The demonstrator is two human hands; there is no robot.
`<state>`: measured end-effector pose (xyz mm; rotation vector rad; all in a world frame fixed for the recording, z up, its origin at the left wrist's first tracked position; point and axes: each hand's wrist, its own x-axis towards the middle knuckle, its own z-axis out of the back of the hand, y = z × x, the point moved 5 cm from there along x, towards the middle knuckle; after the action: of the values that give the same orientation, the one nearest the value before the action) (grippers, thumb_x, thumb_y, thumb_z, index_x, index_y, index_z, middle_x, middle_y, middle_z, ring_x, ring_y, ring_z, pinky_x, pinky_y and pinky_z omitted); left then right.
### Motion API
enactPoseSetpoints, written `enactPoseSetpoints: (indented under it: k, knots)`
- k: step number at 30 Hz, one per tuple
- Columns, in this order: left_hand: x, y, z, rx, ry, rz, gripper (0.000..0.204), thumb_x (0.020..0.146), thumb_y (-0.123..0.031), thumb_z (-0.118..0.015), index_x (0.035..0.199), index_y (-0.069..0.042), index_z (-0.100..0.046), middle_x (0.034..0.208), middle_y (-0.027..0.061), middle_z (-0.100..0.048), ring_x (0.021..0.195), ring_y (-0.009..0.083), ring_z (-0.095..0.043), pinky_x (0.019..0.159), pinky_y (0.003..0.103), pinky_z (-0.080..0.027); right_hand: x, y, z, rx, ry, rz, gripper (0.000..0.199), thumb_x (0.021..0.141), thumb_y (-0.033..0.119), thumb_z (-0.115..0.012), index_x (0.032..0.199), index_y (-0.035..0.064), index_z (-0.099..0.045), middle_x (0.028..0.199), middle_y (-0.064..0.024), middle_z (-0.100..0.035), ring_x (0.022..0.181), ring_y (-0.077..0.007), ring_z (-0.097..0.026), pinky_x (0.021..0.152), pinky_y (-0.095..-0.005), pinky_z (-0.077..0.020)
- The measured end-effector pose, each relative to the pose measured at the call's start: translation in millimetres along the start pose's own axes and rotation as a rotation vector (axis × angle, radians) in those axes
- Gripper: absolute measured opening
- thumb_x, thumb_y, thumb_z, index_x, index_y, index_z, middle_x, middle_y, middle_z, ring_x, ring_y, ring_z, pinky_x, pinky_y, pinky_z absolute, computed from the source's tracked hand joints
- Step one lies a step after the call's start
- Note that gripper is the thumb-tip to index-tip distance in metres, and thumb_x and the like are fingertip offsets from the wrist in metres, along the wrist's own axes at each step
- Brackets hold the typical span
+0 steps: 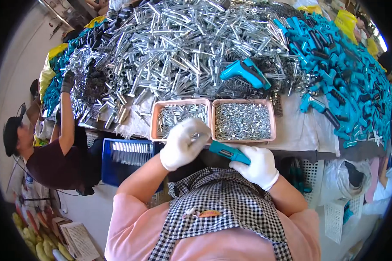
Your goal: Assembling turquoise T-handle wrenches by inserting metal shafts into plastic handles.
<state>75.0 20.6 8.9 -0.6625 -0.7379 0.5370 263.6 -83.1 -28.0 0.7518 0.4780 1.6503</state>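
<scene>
My right hand (258, 168), in a white glove, is closed around one end of a teal plastic tool housing (229, 152). The piece has a slot along its side and slants up to the left. My left hand (184, 144), also gloved, is pinched closed beside the housing's other end; what it holds, if anything, is too small to make out. Just beyond it sits a pink tray (159, 134) of slim silver metal parts. To its right stands a second pink tray (244, 140) full of tiny metal pieces. A teal and black tool body (245, 74) rests behind that one.
A large heap of metal rods and tubes (178, 48) covers the table. Teal housings (335, 74) pile up at the right. A blue crate (106, 163) holds a row of metal pieces. At the left, a co-worker (52, 163) reaches a gloved hand into the heap.
</scene>
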Motion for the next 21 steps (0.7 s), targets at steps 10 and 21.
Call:
enactPoseSetpoints:
  k: [10,21]
  knots:
    - [-29,-18,-54,-0.049,0.095,-0.254,0.018,0.077,-0.001,-0.069,0.089,-0.007,-0.056,0.105,0.0109,-0.062,0.116,0.0375,-0.058,0.097,0.049,-0.048,-10,8,-6,-0.098,-0.035,0.086,0.034,0.071,0.037,-0.079,0.091,0.0121,-0.069,0.07,-0.0096,-0.066,0.061,-0.0289,-0.066,0.055,-0.0402,-0.052]
    - [-26,-35,-67,0.186,0.434,-0.325,0.014,0.077,-0.017,-0.062,0.085,-0.006,-0.058,0.091,0.0126,-0.063,0.07,0.0288,-0.065,0.062,0.041,-0.053,-24,5,-8,-0.132,0.019,0.096,0.034,0.071,0.041,-0.078,0.09,0.014,-0.069,0.068,-0.0094,-0.067,0.058,-0.0289,-0.066,0.053,-0.04,-0.052]
